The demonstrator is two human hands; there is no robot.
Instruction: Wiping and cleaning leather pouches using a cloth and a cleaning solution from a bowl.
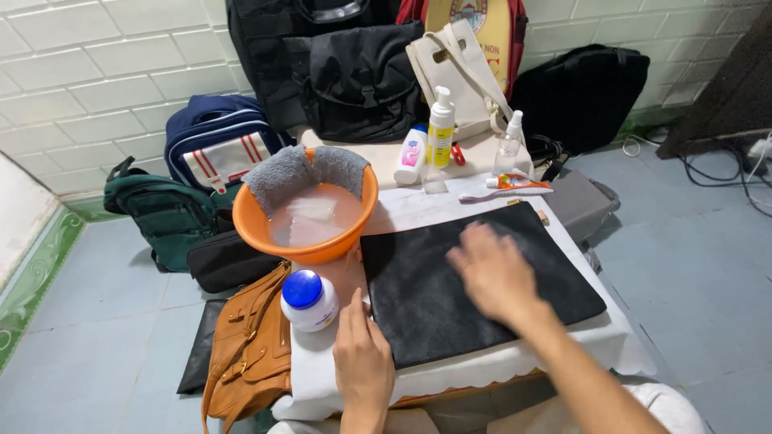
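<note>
Two hands rest on the black cloth [474, 289]: right hand [492, 273] flat, fingers spread, mid-cloth; left hand [363, 358] fingers together, pinning its near-left corner at the table's [482, 366] front edge.

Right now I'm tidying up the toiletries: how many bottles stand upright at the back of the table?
3: a white-and-pink bottle, a taller white-and-yellow pump bottle right of it, and a clear spray bottle farther right. Others may be hidden by the bags.

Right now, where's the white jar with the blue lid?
In the head view, the white jar with the blue lid stands at the table's near-left corner, just below the orange basin, between the brown bag and the left hand.
</note>
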